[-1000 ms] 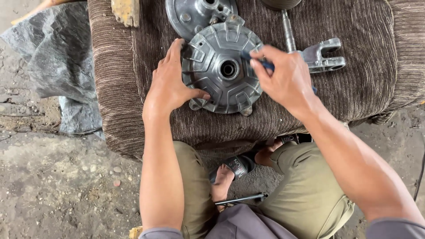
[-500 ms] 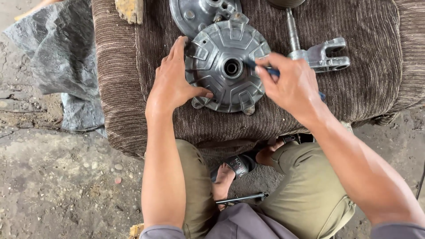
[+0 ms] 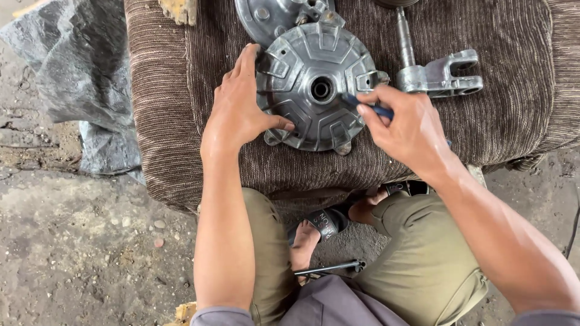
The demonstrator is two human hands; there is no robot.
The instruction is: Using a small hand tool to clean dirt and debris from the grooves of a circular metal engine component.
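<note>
Your hands on the round grey ribbed metal hub cover (image 3: 314,90), which lies on the brown striped woven cloth (image 3: 163,90).
Your left hand (image 3: 241,115) braces the cover's left rim, fingers together, thumb spread onto its face. Your right hand (image 3: 408,130) pinches a thin blue-handled tool (image 3: 368,107), tip near the centre hole. A grey metal forked shaft (image 3: 435,75) lies just beside the cover.

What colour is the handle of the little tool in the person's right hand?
Blue. The tool handle pokes out between the right hand's fingers in the head view, pointing at the grey metal hub.
</note>
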